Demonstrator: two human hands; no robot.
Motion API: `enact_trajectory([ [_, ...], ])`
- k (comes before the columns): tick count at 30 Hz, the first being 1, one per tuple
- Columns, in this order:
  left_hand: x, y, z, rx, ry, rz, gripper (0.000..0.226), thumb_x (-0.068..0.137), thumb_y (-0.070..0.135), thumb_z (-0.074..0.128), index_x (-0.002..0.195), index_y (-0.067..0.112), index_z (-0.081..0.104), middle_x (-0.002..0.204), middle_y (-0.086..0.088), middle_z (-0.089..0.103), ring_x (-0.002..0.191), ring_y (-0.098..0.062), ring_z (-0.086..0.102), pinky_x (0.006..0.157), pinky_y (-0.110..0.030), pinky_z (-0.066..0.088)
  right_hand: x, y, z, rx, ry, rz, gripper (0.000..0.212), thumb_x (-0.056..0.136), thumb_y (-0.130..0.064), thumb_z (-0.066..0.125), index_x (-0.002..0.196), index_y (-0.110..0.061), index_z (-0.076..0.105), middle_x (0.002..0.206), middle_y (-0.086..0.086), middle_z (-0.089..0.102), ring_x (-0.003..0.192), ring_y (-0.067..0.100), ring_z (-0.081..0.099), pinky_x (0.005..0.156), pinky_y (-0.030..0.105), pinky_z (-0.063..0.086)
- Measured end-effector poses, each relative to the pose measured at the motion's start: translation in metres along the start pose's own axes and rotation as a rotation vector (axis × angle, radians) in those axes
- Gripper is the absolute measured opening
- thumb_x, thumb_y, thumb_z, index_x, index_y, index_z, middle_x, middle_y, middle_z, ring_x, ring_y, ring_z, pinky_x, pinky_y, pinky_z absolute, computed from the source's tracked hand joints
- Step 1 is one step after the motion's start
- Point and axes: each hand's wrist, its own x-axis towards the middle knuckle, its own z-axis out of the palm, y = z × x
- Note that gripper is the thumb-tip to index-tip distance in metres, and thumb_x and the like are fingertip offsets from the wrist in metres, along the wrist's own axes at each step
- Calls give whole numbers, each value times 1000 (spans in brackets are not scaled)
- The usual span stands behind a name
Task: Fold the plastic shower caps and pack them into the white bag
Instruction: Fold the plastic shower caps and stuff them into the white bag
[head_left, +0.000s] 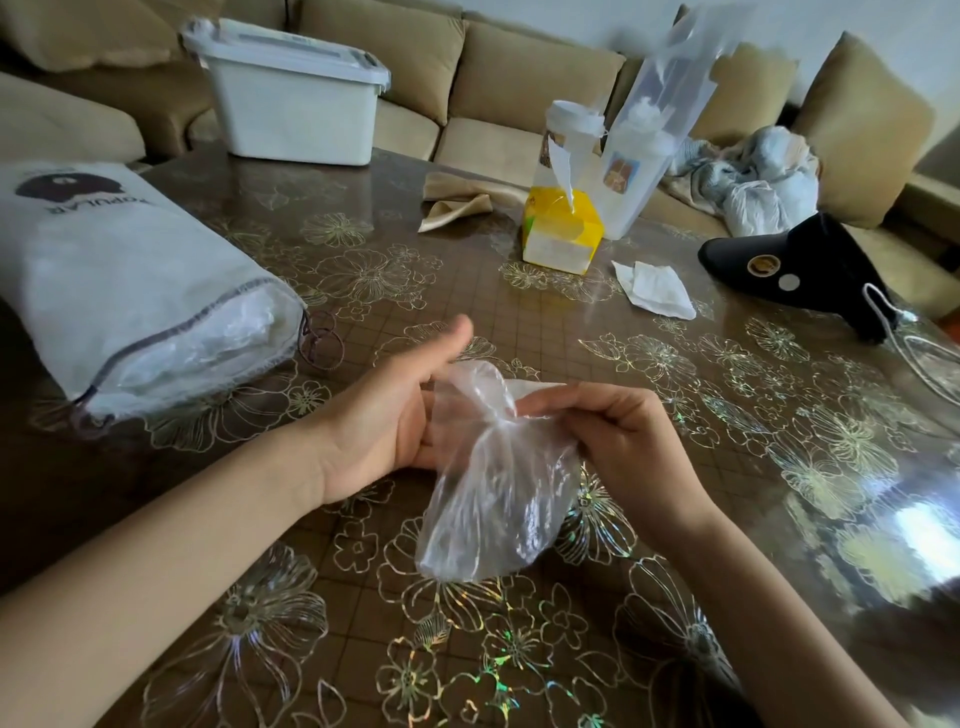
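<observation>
Touching one shower cap (488, 509), two hands (387, 415) (618, 441)

Floral-patterned table (519, 649) carries the white bag (130, 291) at ten o'clock, lidded bin (296, 98) at eleven, yellow box (563, 228) at one, perhaps a tissue (657, 288) beside it.

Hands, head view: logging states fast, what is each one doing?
Left hand: open, fingers straight behind the shower cap.
Right hand: pinching the shower cap's gathered middle.

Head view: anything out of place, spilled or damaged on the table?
Nothing spilled or broken. A crumpled tissue lies loose near the yellow box; the white bag lies on its side, mouth open, plastic showing inside.
</observation>
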Motion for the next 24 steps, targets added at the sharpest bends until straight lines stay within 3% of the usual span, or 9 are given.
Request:
enact_trajectory([
  [2, -1, -1, 0, 66, -68, -15, 26, 83, 38, 61, 89, 12, 59, 71, -3, 64, 60, -14, 60, 57, -24, 52, 0, 2, 0, -77, -11, -34, 49, 85, 21, 39, 74, -12, 73, 72, -9, 72, 64, 4, 63, 55, 16, 48],
  [4, -1, -3, 1, 74, -21, -26, 10, 80, 18, 62, 86, 12, 57, 68, -1, 63, 58, -13, 60, 52, -23, 51, 0, 3, -1, -101, -31, -52, 48, 84, 22, 39, 77, -11, 74, 74, -8, 72, 66, 3, 63, 56, 14, 47],
  [7, -1, -4, -1, 147, 44, -20, 17, 86, -1, 55, 100, 6, 60, 72, -3, 65, 59, -10, 61, 50, -23, 51, 0, 3, -9, -69, -104, -7, 45, 85, 21, 41, 84, -10, 74, 83, -2, 73, 79, 9, 67, 68, 20, 53],
  [10, -1, -3, -5, 229, 95, 29, 21, 86, -4, 55, 101, 8, 63, 79, -2, 67, 65, -9, 62, 54, -22, 52, 1, -4, -23, 93, -290, 129, 31, 81, 14, 52, 101, -3, 69, 97, 3, 72, 94, 16, 67, 83, 24, 53],
  [14, -2, -2, -7, 252, 115, 95, 22, 83, 0, 61, 101, 12, 66, 87, -4, 69, 73, -12, 65, 57, -24, 54, 4, -1, -21, 343, -142, 293, 55, 68, -18, 66, 122, -18, 56, 113, 10, 66, 95, 22, 67, 76, 29, 54],
  [16, -2, -2, -7, 266, 116, 118, 21, 83, 2, 62, 101, 13, 66, 86, -3, 70, 73, -12, 65, 58, -23, 53, 2, 2, -9, 296, -208, 326, 61, 69, -35, 71, 124, -13, 53, 111, 12, 66, 91, 24, 68, 72, 32, 55],
  [18, -2, -1, -6, 288, 114, 129, 21, 85, 1, 60, 102, 12, 65, 84, -3, 70, 72, -11, 65, 57, -22, 52, -1, 1, 2, 231, -249, 290, 42, 79, -30, 68, 112, -5, 59, 94, 11, 70, 77, 23, 69, 62, 31, 57],
  [20, -2, -1, -7, 309, 118, 129, 22, 86, -1, 58, 102, 13, 65, 83, -1, 70, 71, -10, 64, 56, -22, 51, -1, 1, 6, 199, -145, 293, 25, 82, -17, 65, 101, 0, 61, 82, 11, 71, 66, 20, 68, 54, 28, 56],
  [24, 0, -1, -10, 299, 174, 114, 23, 88, -2, 56, 104, 13, 65, 87, -3, 69, 65, -8, 65, 51, -19, 51, 1, 7, 6, 183, -8, 286, 17, 81, -4, 65, 97, 1, 62, 83, 11, 68, 69, 20, 66, 59, 27, 56],
])
